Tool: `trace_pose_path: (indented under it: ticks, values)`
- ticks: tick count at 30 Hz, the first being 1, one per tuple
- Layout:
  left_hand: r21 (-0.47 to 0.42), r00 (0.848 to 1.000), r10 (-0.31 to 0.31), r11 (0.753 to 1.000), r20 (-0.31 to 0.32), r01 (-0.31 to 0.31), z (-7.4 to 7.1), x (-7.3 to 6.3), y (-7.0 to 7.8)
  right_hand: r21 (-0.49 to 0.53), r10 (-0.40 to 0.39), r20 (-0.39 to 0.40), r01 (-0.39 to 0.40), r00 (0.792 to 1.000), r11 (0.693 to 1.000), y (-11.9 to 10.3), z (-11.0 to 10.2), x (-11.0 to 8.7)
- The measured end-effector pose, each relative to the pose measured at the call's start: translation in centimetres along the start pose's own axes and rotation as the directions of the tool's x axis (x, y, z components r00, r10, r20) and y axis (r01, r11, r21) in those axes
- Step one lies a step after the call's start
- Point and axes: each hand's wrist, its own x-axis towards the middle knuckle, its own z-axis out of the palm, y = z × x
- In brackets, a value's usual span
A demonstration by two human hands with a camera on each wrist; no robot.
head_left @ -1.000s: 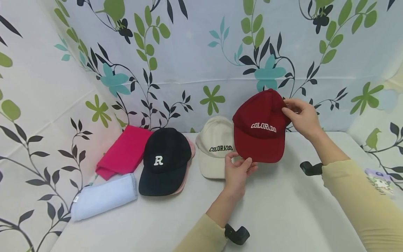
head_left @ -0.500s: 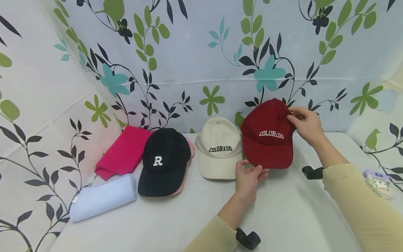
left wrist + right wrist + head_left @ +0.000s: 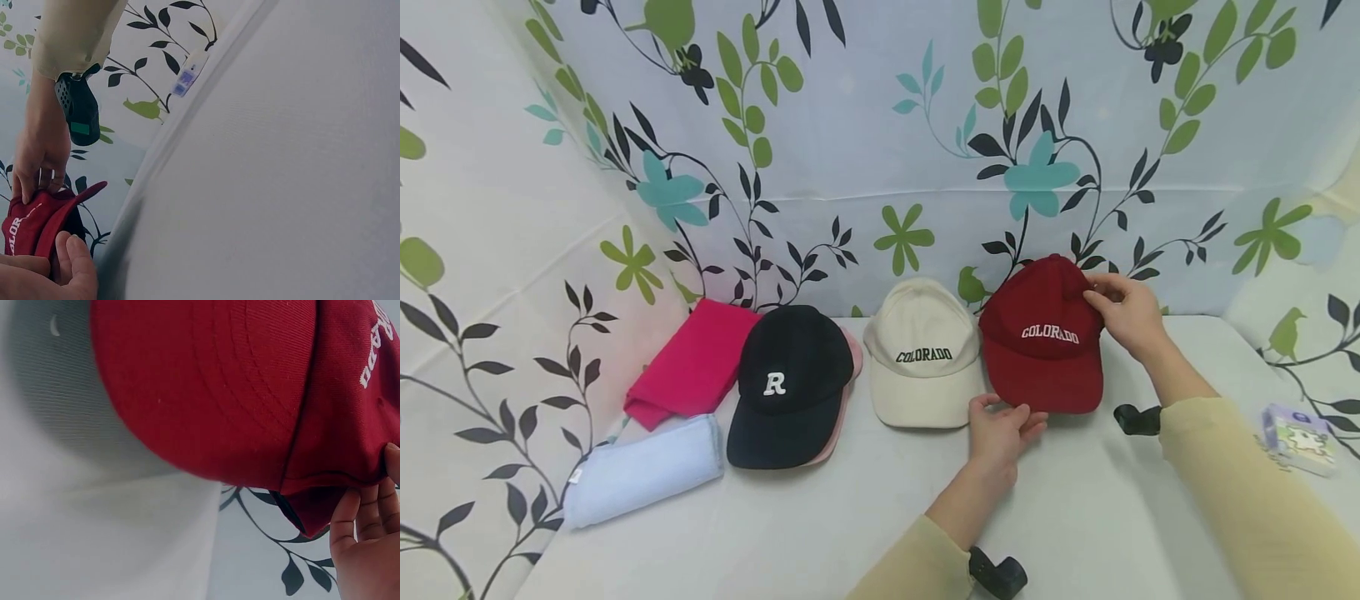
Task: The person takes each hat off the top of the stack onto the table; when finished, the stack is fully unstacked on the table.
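A dark red baseball cap (image 3: 1045, 379) with white COLORADO lettering faces me at the right of the hat row in the head view. My right hand (image 3: 1131, 317) pinches the side of its crown between thumb and fingers. At the front of the brim, my left hand (image 3: 996, 442) holds the edge, thumb against fingers. In the right wrist view the cap's brim (image 3: 200, 394) fills the upper part, with the right fingers (image 3: 369, 515) at the crown's lower edge. Just left of it lies a cream COLORADO cap (image 3: 917, 333).
A black cap (image 3: 793, 350) with a white R overlaps a pink cap (image 3: 854, 354). Farther left lie a folded hot-pink cloth (image 3: 696, 362) and a rolled light-blue cloth (image 3: 643, 471). A small purple-and-white pack (image 3: 1300, 440) is at the far right. A patterned curtain (image 3: 850, 125) hangs behind the white table (image 3: 797, 533).
Both hands have brought the red cap down and to the right, away from in front of the cream cap, which now shows more fully. The other hats and cloths stay put.
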Motion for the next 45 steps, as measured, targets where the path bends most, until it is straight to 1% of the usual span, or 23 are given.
trace_pose_path:
  ticks: [5, 10, 14, 17, 22, 27, 31, 35, 40, 45]
  values:
    - [0.016, 0.999, -0.036, 0.999, 0.016, 0.036, -0.1, -0.1, -0.2, -0.008, -0.001, 0.008, 0.001, 1.0, 1.0, 0.7, 0.4, -0.1]
    - [0.056, 0.998, -0.066, 0.996, -0.011, 0.067, -0.1, -0.2, -0.5, -0.031, 0.017, 0.042, -0.016, 0.999, 0.999, 1.3, 0.8, -0.1]
    - [0.071, 0.998, -0.065, 0.995, -0.021, 0.066, -0.1, -0.3, -0.7, -0.079, 0.022, 0.07, -0.016, 0.997, 0.997, 1.8, 1.1, -0.1]
    - [0.08, 0.998, -0.065, 0.995, -0.012, 0.065, -0.2, -0.3, -0.8, -0.115, 0.022, 0.089, -0.012, 0.996, 0.993, 2.0, 1.2, -0.2]
    - [0.097, 0.998, -0.068, 0.993, -0.006, 0.068, -0.3, -0.3, -0.7, -0.137, 0.028, 0.113, -0.012, 0.993, 0.99, 2.4, 1.3, -0.5]
    - [0.117, 0.996, -0.089, 0.989, 0.002, 0.088, -0.6, -0.4, -0.6, -0.153, 0.029, 0.11, -0.012, 0.994, 0.988, 2.7, 1.4, -0.7]
    - [0.121, 0.995, -0.101, 0.988, 0.021, 0.098, -1.0, -0.6, -0.5, -0.157, 0.025, 0.109, -0.008, 0.994, 0.988, 2.7, 1.4, -0.8]
    - [0.125, 0.992, -0.107, 0.987, 0.06, 0.099, -1.8, -0.9, -0.2, -0.159, 0.015, 0.107, 0.002, 0.994, 0.987, 2.4, 1.3, -0.7]
    - [0.159, 0.988, -0.122, 0.982, 0.099, 0.105, -2.9, -1.1, 0.5, -0.139, 0.007, 0.085, 0.005, 0.996, 0.99, 2.0, 1.0, -0.4]
    - [0.187, 0.982, -0.134, 0.976, 0.134, 0.108, -3.6, -1.3, 1.2, -0.102, -0.013, 0.074, 0.02, 0.997, 0.995, 1.2, 0.7, -0.5]
